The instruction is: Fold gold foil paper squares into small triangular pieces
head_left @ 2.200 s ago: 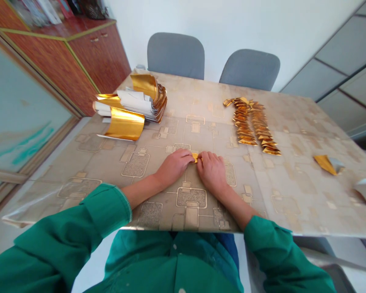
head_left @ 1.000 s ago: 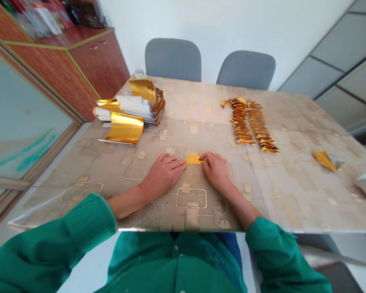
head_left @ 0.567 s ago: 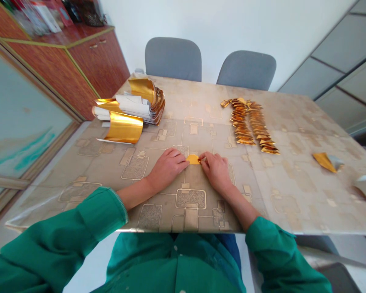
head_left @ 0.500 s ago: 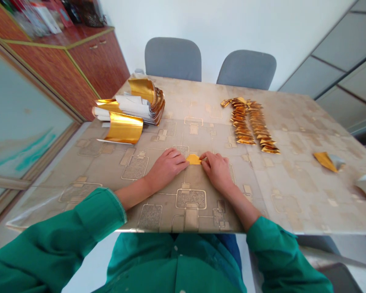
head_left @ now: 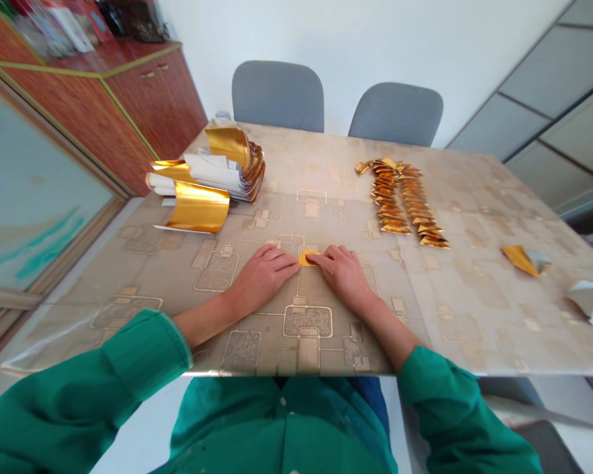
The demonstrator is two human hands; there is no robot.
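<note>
A small folded piece of gold paper [head_left: 303, 259] lies flat on the patterned table cover between my two hands. My left hand [head_left: 265, 275] rests on the table, its fingers together and their tips holding the paper's left edge. From the other side, my right hand [head_left: 346, 275] reaches over the paper. Its forefinger presses on the right part of the piece and covers some of it, while the other fingers are curled. The thumbs are mostly hidden.
Curled gold sheets [head_left: 201, 207] lie by a stack of white-backed paper [head_left: 222, 172] at left. Two rows of folded gold pieces [head_left: 390, 204] stand right of centre. A loose gold piece [head_left: 521, 259] and white paper [head_left: 589, 299] lie far right. Two grey chairs [head_left: 279, 95] stand behind.
My right hand has shifted slightly left, its forefinger now lying over the gold paper instead of at its right edge. My left hand stays at the left edge.
</note>
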